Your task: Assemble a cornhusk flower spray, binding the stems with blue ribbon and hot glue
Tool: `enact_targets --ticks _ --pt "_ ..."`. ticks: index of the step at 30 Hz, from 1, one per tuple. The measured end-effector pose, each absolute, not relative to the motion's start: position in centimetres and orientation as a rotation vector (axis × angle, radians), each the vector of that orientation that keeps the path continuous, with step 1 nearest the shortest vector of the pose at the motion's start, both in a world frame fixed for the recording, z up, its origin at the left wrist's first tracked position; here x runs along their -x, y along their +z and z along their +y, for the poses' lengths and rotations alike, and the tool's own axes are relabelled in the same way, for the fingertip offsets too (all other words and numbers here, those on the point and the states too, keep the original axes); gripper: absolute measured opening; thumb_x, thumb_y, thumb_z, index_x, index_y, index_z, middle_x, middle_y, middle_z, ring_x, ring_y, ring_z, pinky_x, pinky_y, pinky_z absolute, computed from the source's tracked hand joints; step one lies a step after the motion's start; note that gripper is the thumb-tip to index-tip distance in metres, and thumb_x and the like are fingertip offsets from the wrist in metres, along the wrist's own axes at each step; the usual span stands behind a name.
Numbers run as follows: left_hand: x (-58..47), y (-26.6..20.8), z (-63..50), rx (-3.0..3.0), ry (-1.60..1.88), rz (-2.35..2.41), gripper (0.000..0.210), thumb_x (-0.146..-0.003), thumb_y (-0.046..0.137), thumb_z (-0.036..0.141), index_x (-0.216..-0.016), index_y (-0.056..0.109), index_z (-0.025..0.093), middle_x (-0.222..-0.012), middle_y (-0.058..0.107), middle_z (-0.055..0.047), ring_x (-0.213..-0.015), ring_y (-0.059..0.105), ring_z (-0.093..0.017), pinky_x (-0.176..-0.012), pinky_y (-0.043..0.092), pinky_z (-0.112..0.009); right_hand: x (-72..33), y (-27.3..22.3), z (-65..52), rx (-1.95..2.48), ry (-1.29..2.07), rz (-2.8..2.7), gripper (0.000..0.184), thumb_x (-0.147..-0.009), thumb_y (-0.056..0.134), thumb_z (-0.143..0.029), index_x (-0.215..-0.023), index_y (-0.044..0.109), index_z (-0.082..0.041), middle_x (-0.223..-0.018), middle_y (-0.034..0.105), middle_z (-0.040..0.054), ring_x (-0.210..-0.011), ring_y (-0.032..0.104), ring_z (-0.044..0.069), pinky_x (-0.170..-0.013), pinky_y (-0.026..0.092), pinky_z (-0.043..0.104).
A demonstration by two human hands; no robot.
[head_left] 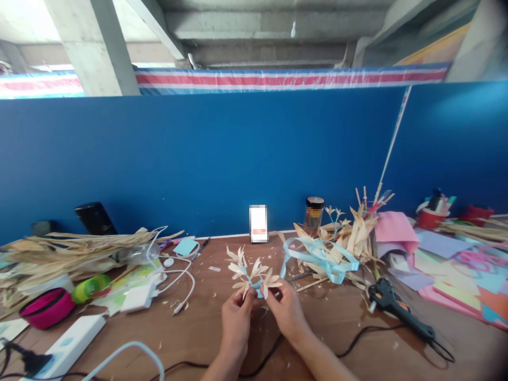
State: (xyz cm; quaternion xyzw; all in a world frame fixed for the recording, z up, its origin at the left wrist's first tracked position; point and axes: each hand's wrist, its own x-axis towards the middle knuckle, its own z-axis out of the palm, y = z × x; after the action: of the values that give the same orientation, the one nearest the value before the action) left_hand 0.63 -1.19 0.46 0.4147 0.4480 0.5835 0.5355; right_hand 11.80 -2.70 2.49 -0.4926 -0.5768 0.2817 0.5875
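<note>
Pale husk flowers on light-blue wrapped stems form a small spray (256, 267), raised just above the brown table in front of me. My left hand (237, 317) pinches its lower left part between thumb and fingertips. On the right side, my right hand (288, 309) has its fingers closed at a husk flower (270, 280) and the blue stem beside it. The exact grip points are partly hidden by the fingers. A light-blue ribbon (337, 267) lies beyond my right hand, near a heap of dried husks (359, 233).
A black glue gun (400, 309) lies at the right, its cable crossing under my arms. Coloured paper (448, 264) covers the far right. A phone (259, 223) and a jar (315, 214) stand against the blue partition (222, 159). Leftward are a power strip (69, 344) and dry husk strips (75, 254).
</note>
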Motion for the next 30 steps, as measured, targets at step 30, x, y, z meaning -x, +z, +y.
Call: enact_targets --ticks 30 --pt "-0.90 1.11 -1.63 -1.011 1.368 1.024 0.032 -0.063 0.067 0.038 -0.077 0.068 0.009 -0.044 0.048 0.005 -0.040 0.032 -0.005 -0.039 0.024 -0.017 -11.48 1.75 -2.59 1.122 0.792 -1.324 0.021 -0.077 0.055 -0.031 -0.088 0.065 -0.016 -0.080 0.068 0.0085 -0.069 0.061 0.019 -0.066 0.047 0.028"
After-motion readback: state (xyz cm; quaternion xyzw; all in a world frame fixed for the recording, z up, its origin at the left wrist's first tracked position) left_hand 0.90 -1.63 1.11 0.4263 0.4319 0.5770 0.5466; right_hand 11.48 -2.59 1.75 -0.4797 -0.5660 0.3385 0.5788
